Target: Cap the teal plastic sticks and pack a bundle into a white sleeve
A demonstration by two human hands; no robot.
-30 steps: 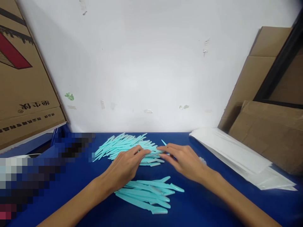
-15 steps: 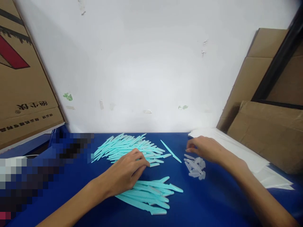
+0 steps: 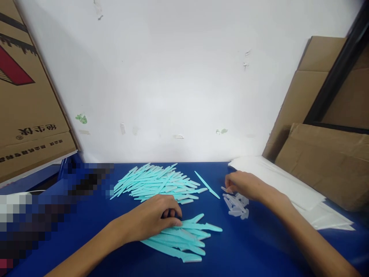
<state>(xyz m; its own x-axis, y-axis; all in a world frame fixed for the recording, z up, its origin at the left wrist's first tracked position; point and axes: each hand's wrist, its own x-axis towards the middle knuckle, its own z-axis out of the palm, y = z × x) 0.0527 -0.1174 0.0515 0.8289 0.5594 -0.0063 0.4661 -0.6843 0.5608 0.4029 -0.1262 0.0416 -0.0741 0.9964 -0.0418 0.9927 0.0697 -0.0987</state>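
Note:
My left hand hovers low over a near bunch of teal eyebrow razors. Its fingers are curled but apart from the thumb, whose tip rests at the razors' upper edge; I see nothing held. My right hand is closed in a pinch on one end of a small translucent blade cap. Just below it lies a small heap of similar clear caps. Farther back spreads a larger pile of teal razors, and one lone razor lies between that pile and the caps.
Everything lies on a blue table surface. White sheets cover its right back side. Cardboard boxes stand at left and right. A white wall closes off the back.
My left hand has drawn back from the far pile's edge toward the near bunch, fingers curling. My right hand has lowered slightly onto a cap and pinched it.

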